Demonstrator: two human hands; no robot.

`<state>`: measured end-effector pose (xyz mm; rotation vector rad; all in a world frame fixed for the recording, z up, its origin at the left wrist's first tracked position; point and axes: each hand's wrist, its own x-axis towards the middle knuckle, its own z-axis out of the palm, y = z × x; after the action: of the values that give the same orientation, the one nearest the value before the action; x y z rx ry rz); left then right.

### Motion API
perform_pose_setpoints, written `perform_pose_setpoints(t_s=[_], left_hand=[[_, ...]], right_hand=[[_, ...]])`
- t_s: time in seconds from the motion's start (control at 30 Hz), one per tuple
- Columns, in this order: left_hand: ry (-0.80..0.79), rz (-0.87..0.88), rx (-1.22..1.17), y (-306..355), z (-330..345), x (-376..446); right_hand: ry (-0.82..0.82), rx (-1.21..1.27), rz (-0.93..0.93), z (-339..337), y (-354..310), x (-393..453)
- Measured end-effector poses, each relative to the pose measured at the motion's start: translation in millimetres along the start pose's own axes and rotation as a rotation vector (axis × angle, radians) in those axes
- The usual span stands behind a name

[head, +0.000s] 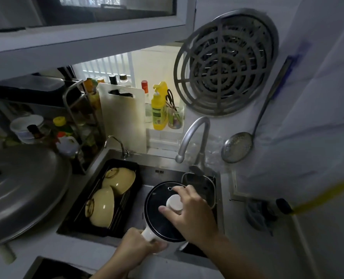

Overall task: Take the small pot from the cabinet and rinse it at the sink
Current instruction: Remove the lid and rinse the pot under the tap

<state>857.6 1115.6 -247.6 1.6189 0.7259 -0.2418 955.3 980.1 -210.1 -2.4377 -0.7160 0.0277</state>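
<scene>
The small white pot (147, 234) hangs over the steel sink (147, 164), covered by a dark glass lid (159, 216) with a white knob (175, 202). My left hand (136, 246) is wrapped around the pot's white handle at the sink's front edge. My right hand (193, 212) rests on the lid, fingers closed around the knob. The curved tap (193, 135) stands behind the pot at the back right of the sink, and no water is visible coming from it.
A black drainer (82, 202) with two upturned yellow bowls (110, 194) fills the sink's left half. A steel container (201, 184) sits in the back right corner. A big metal lid (22, 190) lies left; a cutting board (123, 117), bottles and a hanging skimmer (239, 146) line the wall.
</scene>
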Motion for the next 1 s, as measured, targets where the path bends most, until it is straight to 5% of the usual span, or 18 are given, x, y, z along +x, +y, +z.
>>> perform_pose_setpoints(t_s=[0.3,0.67,1.0], left_hand=[[-0.032,0.012,0.169,2.1,-20.1,42.5],[-0.230,0.146,0.279,19.4,-66.0,69.8],[-0.257,0.065,0.320,1.7,-90.0,102.2]], right_hand=[[-0.057,-0.130,0.231,13.9,2.6,26.4],[0.177,0.055,0.382,48.0,-18.3,38.2],[0.258,0.260,0.530,61.3,-23.0,36.7]])
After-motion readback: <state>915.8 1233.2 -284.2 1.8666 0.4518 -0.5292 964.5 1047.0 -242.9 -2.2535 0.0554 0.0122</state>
